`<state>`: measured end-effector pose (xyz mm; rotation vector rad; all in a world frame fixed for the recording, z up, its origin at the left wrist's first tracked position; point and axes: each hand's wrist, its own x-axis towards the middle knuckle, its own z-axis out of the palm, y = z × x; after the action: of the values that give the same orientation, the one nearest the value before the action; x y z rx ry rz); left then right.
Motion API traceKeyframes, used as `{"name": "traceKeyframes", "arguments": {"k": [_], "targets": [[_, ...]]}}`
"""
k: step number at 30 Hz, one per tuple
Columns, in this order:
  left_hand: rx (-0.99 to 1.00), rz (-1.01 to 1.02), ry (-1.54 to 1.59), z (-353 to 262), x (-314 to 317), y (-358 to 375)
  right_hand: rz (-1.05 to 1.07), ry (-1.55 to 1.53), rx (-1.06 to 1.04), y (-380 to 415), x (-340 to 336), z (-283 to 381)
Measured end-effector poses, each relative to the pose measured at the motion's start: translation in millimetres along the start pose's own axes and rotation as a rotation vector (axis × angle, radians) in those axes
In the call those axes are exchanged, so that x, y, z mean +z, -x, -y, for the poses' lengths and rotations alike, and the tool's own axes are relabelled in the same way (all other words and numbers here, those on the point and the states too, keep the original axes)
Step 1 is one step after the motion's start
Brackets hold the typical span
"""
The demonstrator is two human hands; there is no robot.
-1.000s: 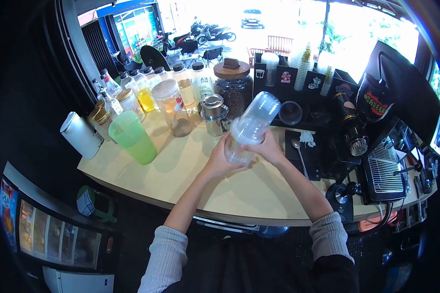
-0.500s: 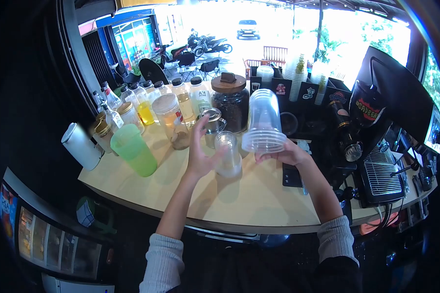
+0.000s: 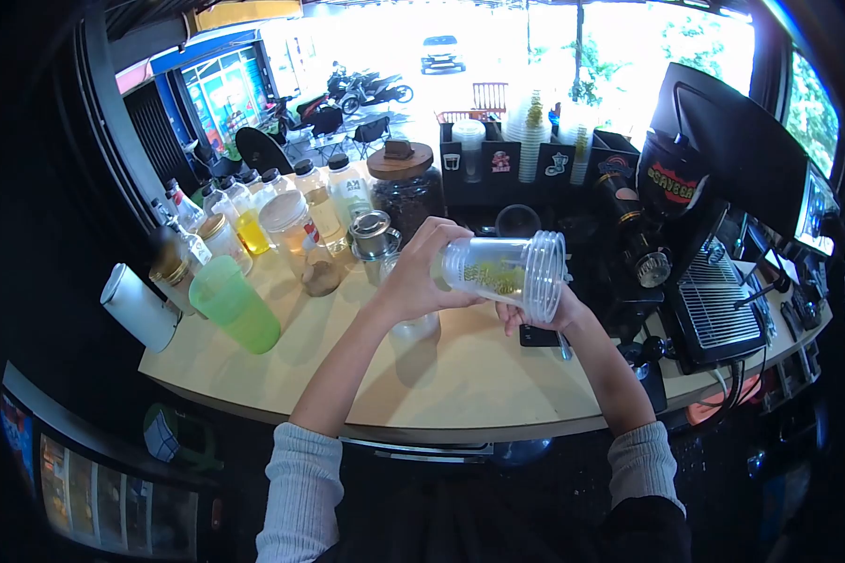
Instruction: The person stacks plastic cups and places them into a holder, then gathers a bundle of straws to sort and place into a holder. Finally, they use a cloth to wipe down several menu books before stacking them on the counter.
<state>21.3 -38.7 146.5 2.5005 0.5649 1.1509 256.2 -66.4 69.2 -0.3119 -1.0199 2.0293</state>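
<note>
A short stack of clear plastic cups [image 3: 491, 267] with a green print lies sideways in the air between my hands, rims to the right. My left hand [image 3: 424, 272] is wrapped round the base end. My right hand [image 3: 561, 308] is at the rim end with its fingers curled underneath, partly hidden by the rims. Below and behind my left hand, another clear plastic cup [image 3: 417, 327] stands on the counter, mostly covered by the hand. A metal drip coffee filter [image 3: 374, 235] is just beyond my left hand.
On the wooden counter [image 3: 366, 380] stand a green pitcher [image 3: 234, 305], a lidded jar [image 3: 296, 239], several bottles [image 3: 321, 206] and a wood-lidded coffee jar [image 3: 408, 192]. A black organiser [image 3: 479, 174] holds cup stacks. An espresso machine [image 3: 718, 319] and a monitor [image 3: 732, 141] are right.
The cup stack has tipped from upright, rims down, to sideways, rims right. My left hand has moved from beside the standing cup to the stack's base. The view has shifted.
</note>
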Motion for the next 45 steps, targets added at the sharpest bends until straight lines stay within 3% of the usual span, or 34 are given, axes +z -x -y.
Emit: {"name": "traceKeyframes", "arguments": {"k": [3,5,7,10,14,25,32,36,38,40,41,43,45], "targets": [[-0.056,-0.015,0.099,4,10,3,-0.027,0.14,-0.006,9,16,10],[-0.124,-0.014,0.168,6,12,6,-0.738,0.334,-0.308,8,28,11],[-0.178,-0.066,0.147,7,11,8,-0.721,0.332,-0.425,12,21,18],[-0.213,-0.107,0.08,3,11,8,-0.628,0.589,-0.655,20,34,24],[-0.169,-0.121,0.048,5,19,10,-0.565,0.796,-0.573,19,59,20],[-0.249,-0.16,0.354,14,37,25,-0.61,0.722,-0.567,12,65,13],[-0.18,-0.234,0.321,24,45,27,-0.622,0.79,-0.621,7,64,7],[-0.217,-0.269,0.466,13,48,25,-0.616,0.753,-0.61,7,66,3],[-0.212,-0.329,0.535,14,54,21,-0.558,0.461,-0.602,6,70,1],[-0.28,-0.464,0.749,21,58,11,-0.537,0.476,-0.604,6,69,-1],[-0.274,-0.46,0.752,23,59,7,-0.516,0.491,-0.601,6,67,-1],[-0.467,-0.372,0.91,18,53,-4,-0.546,0.58,-0.553,12,54,4],[-0.447,-0.362,0.941,20,52,-17,-0.575,0.666,-0.504,19,52,15]]}}
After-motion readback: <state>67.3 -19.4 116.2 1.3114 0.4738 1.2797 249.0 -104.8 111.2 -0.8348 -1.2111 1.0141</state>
